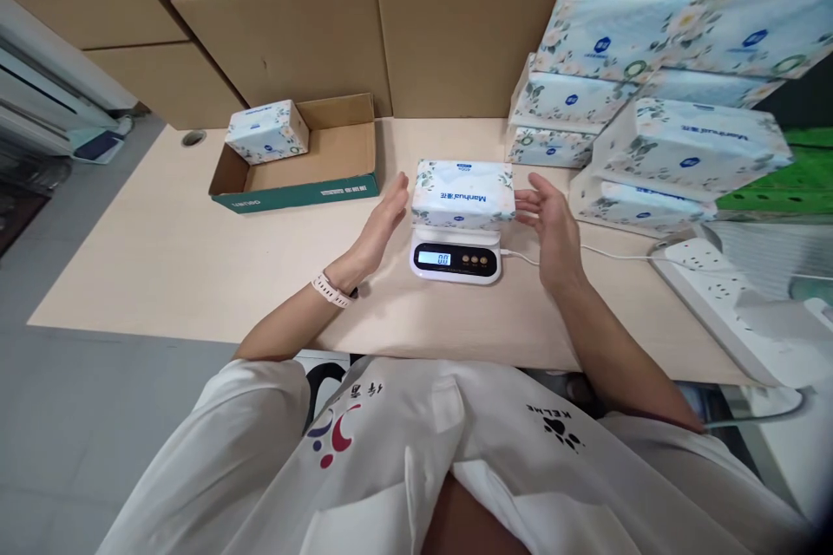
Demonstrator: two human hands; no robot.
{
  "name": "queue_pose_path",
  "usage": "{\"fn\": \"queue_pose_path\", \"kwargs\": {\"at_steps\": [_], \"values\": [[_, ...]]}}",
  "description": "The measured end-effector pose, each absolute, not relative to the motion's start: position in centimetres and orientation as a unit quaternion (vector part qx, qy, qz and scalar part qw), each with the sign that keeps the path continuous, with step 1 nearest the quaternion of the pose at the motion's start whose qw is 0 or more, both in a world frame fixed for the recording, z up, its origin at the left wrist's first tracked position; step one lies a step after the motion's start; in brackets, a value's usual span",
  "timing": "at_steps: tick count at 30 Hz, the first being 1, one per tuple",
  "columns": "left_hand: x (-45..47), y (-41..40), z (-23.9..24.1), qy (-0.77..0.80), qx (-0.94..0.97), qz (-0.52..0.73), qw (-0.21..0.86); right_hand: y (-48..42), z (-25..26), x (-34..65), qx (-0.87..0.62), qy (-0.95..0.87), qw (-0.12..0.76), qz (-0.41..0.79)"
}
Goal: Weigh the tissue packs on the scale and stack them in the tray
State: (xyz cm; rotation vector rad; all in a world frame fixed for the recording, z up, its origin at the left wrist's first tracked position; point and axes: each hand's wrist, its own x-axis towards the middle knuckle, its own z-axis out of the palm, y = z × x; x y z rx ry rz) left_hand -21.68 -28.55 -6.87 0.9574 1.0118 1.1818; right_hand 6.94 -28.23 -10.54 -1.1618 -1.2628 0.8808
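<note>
A white floral tissue pack (463, 193) lies on a small white digital scale (456, 258) at the middle of the desk; the lit display reads 0.0. My left hand (383, 221) is at the pack's left end, fingers straight, touching or nearly touching it. My right hand (548, 219) hovers at the right end, fingers spread, a small gap from the pack. Neither hand grips anything.
An open shallow cardboard tray (338, 158) at the back left holds one tissue pack (266, 132). Stacked tissue packs (657, 78) fill the back right. A white power strip (722, 290) and the scale's cable lie at the right. Cardboard boxes (449, 35) line the back.
</note>
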Motion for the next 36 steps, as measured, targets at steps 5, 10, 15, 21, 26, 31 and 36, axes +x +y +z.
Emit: {"fn": "queue_pose_path", "kwargs": {"at_steps": [5, 10, 15, 21, 26, 31, 36], "values": [[-23.3, -29.2, -9.2, 0.482, 0.367, 0.517, 0.605, -28.4, -11.1, 7.8, -0.52, -0.47, 0.652, 0.289], [-24.3, -29.4, -10.3, 0.483, 0.33, 0.518, 0.624, -28.3, -11.2, 8.4, -0.531, -0.413, 0.674, 0.304], [-24.3, -29.2, -9.5, 0.492, 0.312, 0.521, 0.624, -28.7, -10.6, 7.8, -0.523, -0.407, 0.667, 0.341], [-24.8, -28.9, -9.0, 0.489, 0.282, 0.52, 0.641, -29.2, -10.0, 7.6, -0.515, -0.398, 0.672, 0.352], [-24.7, -28.9, -8.8, 0.488, 0.278, 0.523, 0.641, -29.4, -9.5, 7.4, -0.519, -0.396, 0.672, 0.351], [-24.6, -29.0, -8.8, 0.484, 0.282, 0.522, 0.643, -29.5, -9.2, 7.2, -0.536, -0.394, 0.663, 0.344], [-24.8, -28.9, -8.9, 0.485, 0.282, 0.522, 0.643, -29.5, -9.1, 7.1, -0.541, -0.393, 0.66, 0.344]]}}
